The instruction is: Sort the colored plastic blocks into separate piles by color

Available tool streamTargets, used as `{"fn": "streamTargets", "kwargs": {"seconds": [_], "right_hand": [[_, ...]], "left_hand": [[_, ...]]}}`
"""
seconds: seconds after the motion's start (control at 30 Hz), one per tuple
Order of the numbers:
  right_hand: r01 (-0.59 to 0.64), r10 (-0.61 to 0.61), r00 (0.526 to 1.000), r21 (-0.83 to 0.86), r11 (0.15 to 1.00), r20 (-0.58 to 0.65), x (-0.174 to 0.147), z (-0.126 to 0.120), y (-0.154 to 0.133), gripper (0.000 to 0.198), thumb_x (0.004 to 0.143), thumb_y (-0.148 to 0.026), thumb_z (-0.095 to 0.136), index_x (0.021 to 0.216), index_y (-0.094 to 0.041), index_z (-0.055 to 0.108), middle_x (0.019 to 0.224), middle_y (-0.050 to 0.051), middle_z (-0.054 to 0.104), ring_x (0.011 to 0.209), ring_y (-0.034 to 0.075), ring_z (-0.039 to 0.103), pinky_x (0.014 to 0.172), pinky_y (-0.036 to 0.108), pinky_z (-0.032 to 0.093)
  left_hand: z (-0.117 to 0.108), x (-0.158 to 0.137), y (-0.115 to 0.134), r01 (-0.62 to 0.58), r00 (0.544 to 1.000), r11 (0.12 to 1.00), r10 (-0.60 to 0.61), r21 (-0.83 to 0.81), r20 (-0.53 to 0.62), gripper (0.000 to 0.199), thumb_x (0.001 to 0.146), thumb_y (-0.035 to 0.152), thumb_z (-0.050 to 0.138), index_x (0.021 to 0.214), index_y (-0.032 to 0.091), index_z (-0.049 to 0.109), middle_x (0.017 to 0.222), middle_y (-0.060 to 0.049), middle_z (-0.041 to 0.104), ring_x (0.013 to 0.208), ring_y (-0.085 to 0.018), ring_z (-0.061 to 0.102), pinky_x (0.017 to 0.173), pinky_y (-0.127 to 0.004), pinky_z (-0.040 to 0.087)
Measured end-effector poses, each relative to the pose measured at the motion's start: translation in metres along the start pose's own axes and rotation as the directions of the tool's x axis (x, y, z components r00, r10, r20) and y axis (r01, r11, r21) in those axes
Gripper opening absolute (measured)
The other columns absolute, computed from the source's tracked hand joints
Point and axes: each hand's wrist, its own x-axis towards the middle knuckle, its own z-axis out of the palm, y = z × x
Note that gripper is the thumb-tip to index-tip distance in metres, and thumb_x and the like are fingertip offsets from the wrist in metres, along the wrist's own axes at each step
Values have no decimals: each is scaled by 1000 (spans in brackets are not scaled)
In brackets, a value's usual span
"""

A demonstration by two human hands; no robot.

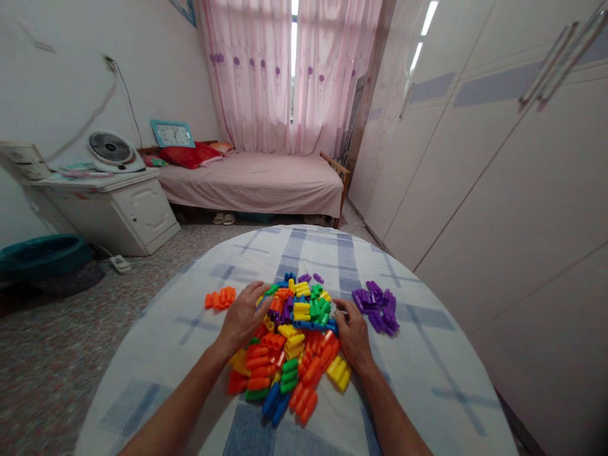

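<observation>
The toy pieces are seemingly made of smooth, glossy plastic. The tablecloth is made of matt fabric; the wardrobe doors are finished glossily.

I have the heap of pieces on the desk between left hand and right hand — one cluster to its left, another cluster right. Behind stands the bed — cabinet left, wardrobe right.

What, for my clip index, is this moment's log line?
left hand: at block pile, left | right hand: at pile, right | purple group: apart
</observation>
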Motion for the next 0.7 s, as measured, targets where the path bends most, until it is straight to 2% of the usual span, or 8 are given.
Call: {"fn": "streamTargets", "kwargs": {"seconds": [0.1,0.17,0.27,0.37,0.53,0.7], "right_hand": [[62,-62,998,-42,997,-7,17,0,-10,31,83,-25,42,104,-18,64,106,9,65,99,20,59,83,33,48],[107,-104,994,-104,989,34,37,2,-16,32,83,-23,43,106,-18,64,109,9,64,102,21,58,88,36,46],[179,-131,970,-235,955,204,76,11,-22,34,81,-19,46,108,-19,66,113,8,64,108,21,56,97,37,40],[221,-95,924,-315,923,372,111,24,-22,34,77,-16,52,106,-23,69,114,6,65,108,20,57,96,34,40],[244,-84,893,-320,915,442,138,48,-18,23,68,-17,61,82,-28,75,91,-1,72,87,19,63,78,28,47],[257,-99,902,-336,906,421,142,64,-13,15,66,-21,62,71,-28,74,76,-2,70,75,16,62,67,23,45]], "left_hand": [[6,-20,-10,67,997,992,-69,-111,-19,40,87,45,43,116,25,61,132,-6,55,126,-22,47,111,-40,32],[12,-25,-12,101,994,968,-108,-230,-20,42,87,46,42,117,24,61,132,-5,56,127,-21,47,112,-38,31],[13,-28,-12,177,979,866,-204,-468,-7,45,87,48,40,115,20,62,125,-6,61,120,-21,53,107,-36,37],[8,-27,-18,236,962,725,-267,-647,53,47,88,50,36,111,19,64,116,-7,67,109,-22,61,98,-36,46],[6,-25,-36,298,950,635,-269,-713,157,50,86,53,38,109,17,65,114,-8,68,106,-22,63,95,-36,49],[11,-22,-37,293,950,634,-280,-715,140,45,87,52,38,102,20,66,111,-7,69,103,-20,64,95,-36,49]]}}
